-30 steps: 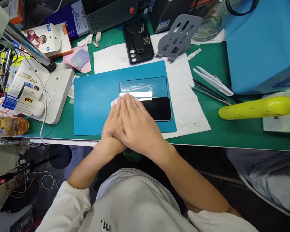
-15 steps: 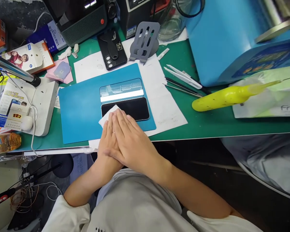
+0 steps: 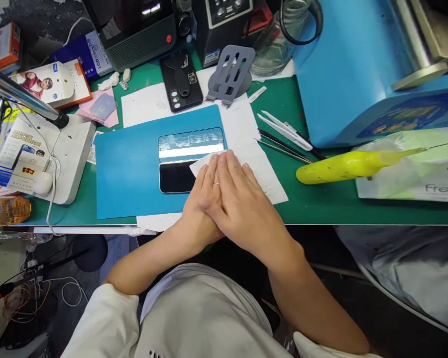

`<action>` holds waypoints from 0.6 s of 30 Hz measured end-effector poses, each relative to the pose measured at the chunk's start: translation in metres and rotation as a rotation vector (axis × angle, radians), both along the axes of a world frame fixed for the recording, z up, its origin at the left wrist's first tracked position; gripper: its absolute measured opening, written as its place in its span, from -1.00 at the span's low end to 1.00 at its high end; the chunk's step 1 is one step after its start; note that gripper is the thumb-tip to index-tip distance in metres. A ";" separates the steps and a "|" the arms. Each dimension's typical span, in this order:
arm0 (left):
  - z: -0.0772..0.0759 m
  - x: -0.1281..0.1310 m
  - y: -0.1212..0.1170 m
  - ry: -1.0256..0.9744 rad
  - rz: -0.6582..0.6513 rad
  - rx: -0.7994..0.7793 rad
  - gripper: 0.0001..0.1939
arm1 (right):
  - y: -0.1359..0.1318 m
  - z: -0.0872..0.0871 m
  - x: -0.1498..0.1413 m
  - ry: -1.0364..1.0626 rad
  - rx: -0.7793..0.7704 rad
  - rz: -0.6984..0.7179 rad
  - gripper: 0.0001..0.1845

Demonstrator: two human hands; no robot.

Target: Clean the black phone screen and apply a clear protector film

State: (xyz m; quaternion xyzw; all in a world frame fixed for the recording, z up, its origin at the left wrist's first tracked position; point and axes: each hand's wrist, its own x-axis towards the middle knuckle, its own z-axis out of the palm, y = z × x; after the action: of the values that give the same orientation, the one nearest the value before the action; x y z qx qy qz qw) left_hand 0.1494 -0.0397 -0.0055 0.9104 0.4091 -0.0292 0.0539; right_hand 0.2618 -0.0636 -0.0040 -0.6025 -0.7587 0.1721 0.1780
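Observation:
A black phone lies screen up on a blue mat, with a shiny film sheet just behind it. A white wipe covers the phone's right end. My left hand, a ring on one finger, lies flat and open on the wipe. Stacked on top of it is my right hand, fingers stretched out and pressing down. Both hands hide the right half of the phone.
White paper lies under the mat on the green table. Tweezers and a yellow squeeze bottle lie to the right, in front of a blue machine. A black phone case and a grey stand sit behind. A white lamp base is at the left.
My stacked hands slid the white wipe from the phone's left end to its right end, uncovering the left part of the screen. The view has shifted slightly.

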 end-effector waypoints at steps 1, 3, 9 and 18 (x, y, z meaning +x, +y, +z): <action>0.001 -0.003 0.002 0.005 -0.007 -0.001 -0.30 | 0.001 0.000 -0.003 -0.013 0.002 -0.003 -0.05; 0.003 -0.011 0.005 0.007 -0.020 0.001 -0.30 | 0.004 0.001 -0.011 -0.029 0.011 -0.002 -0.06; 0.006 -0.049 0.011 -0.022 0.017 0.005 -0.29 | 0.014 0.003 -0.047 -0.012 0.023 0.037 -0.05; 0.011 -0.107 0.006 -0.051 0.075 0.015 -0.26 | 0.022 0.010 -0.102 -0.014 0.017 0.126 0.03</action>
State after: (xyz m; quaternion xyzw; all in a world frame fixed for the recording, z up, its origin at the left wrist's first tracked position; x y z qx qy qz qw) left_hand 0.0423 -0.0340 0.0057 0.8954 0.4414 -0.0011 0.0586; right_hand 0.1603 -0.0419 0.0064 -0.5530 -0.7980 0.1723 0.1667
